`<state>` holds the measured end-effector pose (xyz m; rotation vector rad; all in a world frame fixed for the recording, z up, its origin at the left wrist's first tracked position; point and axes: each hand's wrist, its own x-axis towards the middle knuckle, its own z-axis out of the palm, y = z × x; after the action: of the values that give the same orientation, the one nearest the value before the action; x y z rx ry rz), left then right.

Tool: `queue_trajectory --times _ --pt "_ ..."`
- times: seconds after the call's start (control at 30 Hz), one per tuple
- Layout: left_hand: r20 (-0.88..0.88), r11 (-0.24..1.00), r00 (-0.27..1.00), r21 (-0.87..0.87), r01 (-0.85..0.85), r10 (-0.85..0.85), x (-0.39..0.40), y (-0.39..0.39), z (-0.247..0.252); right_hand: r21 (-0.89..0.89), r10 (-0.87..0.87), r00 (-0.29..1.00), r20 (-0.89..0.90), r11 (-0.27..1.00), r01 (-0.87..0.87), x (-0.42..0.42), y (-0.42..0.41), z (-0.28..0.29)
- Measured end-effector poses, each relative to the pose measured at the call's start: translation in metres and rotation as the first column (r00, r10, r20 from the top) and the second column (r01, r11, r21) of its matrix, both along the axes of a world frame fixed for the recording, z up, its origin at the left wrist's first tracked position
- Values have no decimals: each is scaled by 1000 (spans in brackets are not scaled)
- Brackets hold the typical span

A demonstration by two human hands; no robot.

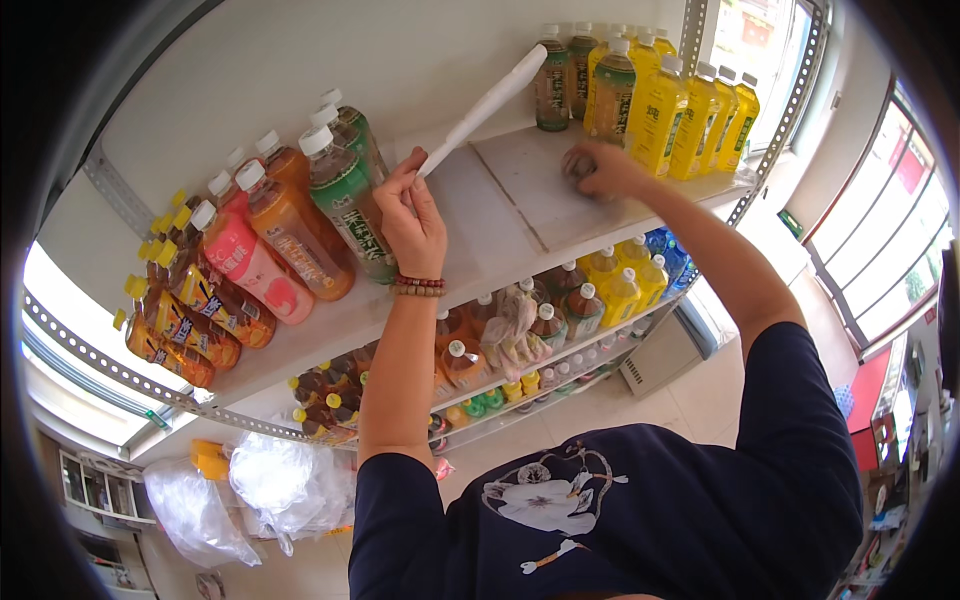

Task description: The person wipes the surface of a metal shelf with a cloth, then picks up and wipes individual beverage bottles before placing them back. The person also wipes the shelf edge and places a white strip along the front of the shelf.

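My left hand (411, 217), with bead bracelets at the wrist, grips the lower end of a long white strip (484, 111) between thumb and fingers. The strip slants up to the right, and its material is unclear. Right beside this hand stands a green-labelled drink bottle (352, 206). My right hand (604, 171) is motion-blurred, low over the bare shelf board (495, 202). Its fingers are curled around or over something dark and greyish that I cannot make out. Just behind it are a green-labelled bottle (613, 94) and yellow drink bottles (658, 112).
Orange (300, 244), pink (259, 266) and yellow-capped dark tea bottles (214, 300) crowd the shelf's left end. Perforated metal posts (787, 112) frame it. Lower shelves hold more bottles (581, 307) and a hanging plastic bag (517, 326). Clear plastic bags (277, 480) lie at lower left.
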<state>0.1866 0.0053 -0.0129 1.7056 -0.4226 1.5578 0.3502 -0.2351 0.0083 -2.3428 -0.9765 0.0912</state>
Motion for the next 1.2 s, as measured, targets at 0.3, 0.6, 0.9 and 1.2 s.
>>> queue_trajectory --times 0.3,0.6,0.9,1.2 --pt "-9 1000 1000 3 -19 19 -3 6 0 244 399 917 -11 890 -385 -93 58 2" --pt "-1 1000 1000 18 -5 5 -2 4 -1 127 -66 996 -54 989 73 -68 -40 9" --pt "-32 1000 999 -6 -27 27 -4 5 0 309 421 904 -72 871 -381 -138 51 1" --pt "-74 1000 997 0 -29 29 -5 6 -2 197 398 917 -40 903 -383 -137 93 26"
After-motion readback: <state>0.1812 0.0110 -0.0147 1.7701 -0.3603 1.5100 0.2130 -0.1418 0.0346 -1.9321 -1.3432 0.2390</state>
